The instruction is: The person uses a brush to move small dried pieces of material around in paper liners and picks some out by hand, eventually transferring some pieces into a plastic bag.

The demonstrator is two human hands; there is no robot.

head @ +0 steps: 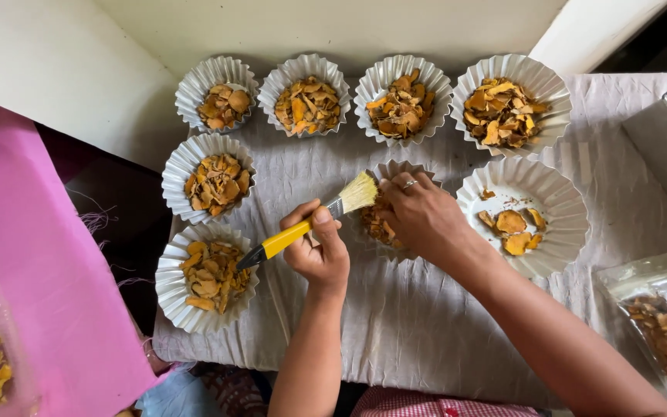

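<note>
Wrinkled pale grey cloth (426, 324) covers the table, carrying eight fluted white paper cups (216, 91) of dried orange-yellow slices, set apart so each batch stays separate. One nearly empty cup (561, 232) sits at right. The right hand (423, 218) cups the central filled paper cup (378, 224), seemingly steadying it, while the left hand (318, 249) closes its grip around a yellow-handled brush (310, 224), bristles angled toward that cup.

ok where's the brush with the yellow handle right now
In the head view, the brush is near the middle of the cloth-covered table, held in the left hand, its bristles over the fluted cup that the right hand is holding.
</note>
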